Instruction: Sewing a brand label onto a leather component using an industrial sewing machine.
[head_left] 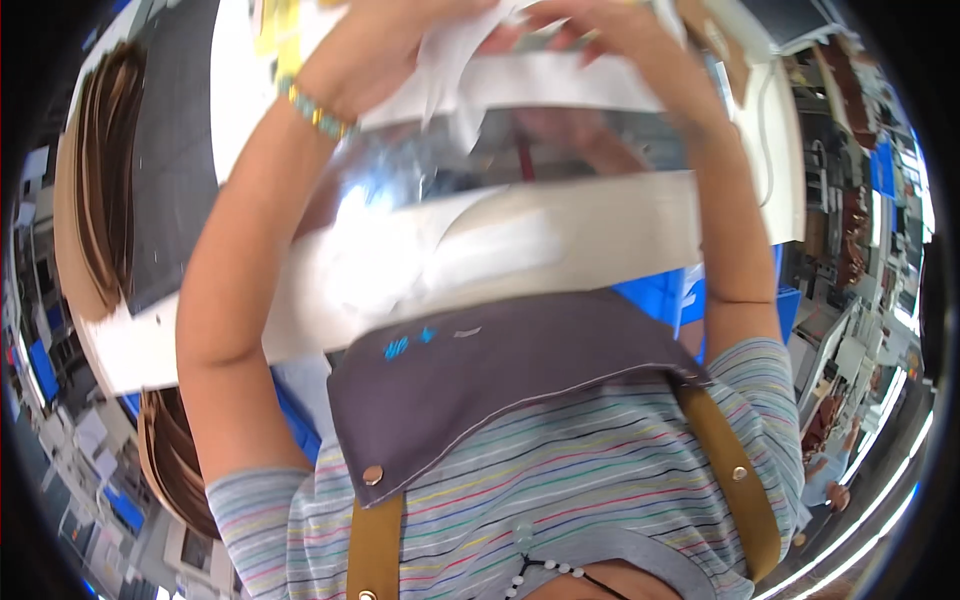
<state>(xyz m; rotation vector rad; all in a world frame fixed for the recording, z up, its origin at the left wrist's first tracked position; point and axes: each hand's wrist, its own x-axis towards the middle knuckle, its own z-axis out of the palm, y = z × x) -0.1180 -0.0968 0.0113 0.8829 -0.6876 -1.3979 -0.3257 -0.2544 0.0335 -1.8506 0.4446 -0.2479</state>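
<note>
At the top edge, a thin, crumpled white sheet hangs beside my left hand, which seems to pinch it; motion blur and the picture's edge hide part of the fingers. My right hand is a little to the right of the sheet, its fingers spread and holding nothing that I can see. Below both hands lies a shiny, mirror-like panel, which reflects an arm and bright light. Beyond it, under the hands, runs a white strip.
A white table spans the front. To the left are a dark grey board and a stack of bent brown sheets. Yellow material sits at the far left. Blue bins stand below the table edge. Another person is at far right.
</note>
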